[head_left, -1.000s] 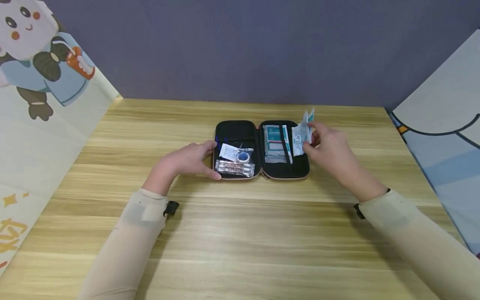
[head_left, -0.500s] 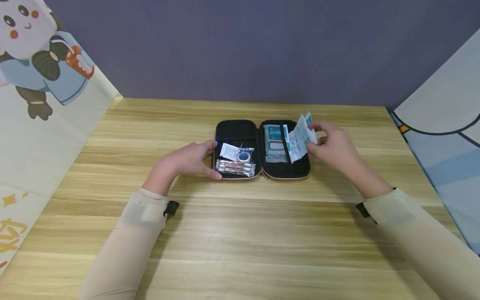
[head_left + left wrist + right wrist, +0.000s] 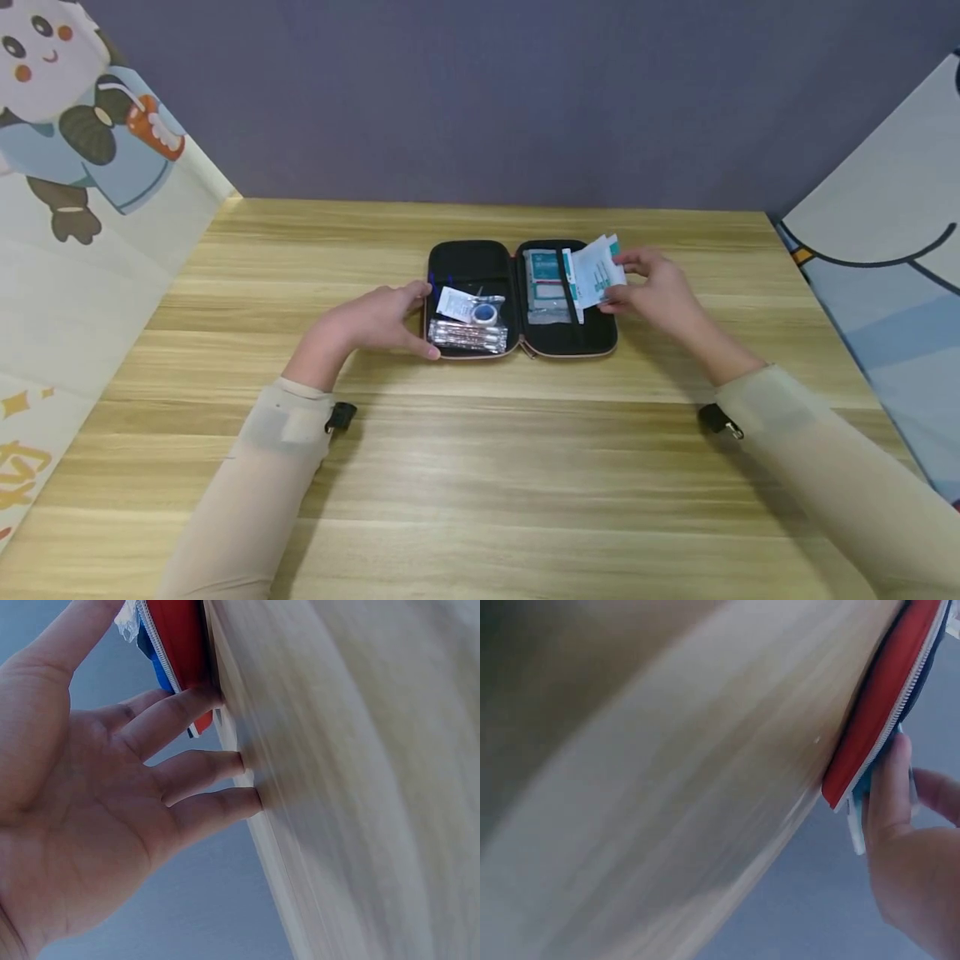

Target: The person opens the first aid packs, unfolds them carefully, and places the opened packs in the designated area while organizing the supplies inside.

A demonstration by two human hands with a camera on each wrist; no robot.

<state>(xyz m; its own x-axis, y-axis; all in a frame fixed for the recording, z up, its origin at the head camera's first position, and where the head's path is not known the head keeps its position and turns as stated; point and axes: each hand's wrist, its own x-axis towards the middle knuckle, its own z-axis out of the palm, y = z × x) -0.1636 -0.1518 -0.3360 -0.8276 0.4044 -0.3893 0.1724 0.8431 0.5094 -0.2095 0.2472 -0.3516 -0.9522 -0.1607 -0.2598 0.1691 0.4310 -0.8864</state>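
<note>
A black-lined zip case [image 3: 597, 339] lies open flat on the table. My left hand [image 3: 367, 321] touches its left edge with thumb and fingers spread; the left wrist view shows the fingers extended along the red outer side [image 3: 180, 637]. My right hand [image 3: 660, 292] pinches white-and-teal packets [image 3: 592, 273] by their right edge, over the case's right half. Their left edge lies at the black elastic strap [image 3: 567, 287]; whether it is under the strap I cannot tell. In the right wrist view the fingers [image 3: 891, 787] are beside the zip, partly hiding the packets.
Other teal packets [image 3: 542, 267] lie left of the strap. The case's left half holds a white sachet [image 3: 453, 302], a blue-and-white roll [image 3: 484, 314] and silvery packets [image 3: 467, 337]. A dark partition [image 3: 480, 100] stands behind the wooden table [image 3: 480, 467].
The packets in my right hand have come down and tipped flatter, with their left edge shifting toward the strap. My left hand stays at the case's edge.
</note>
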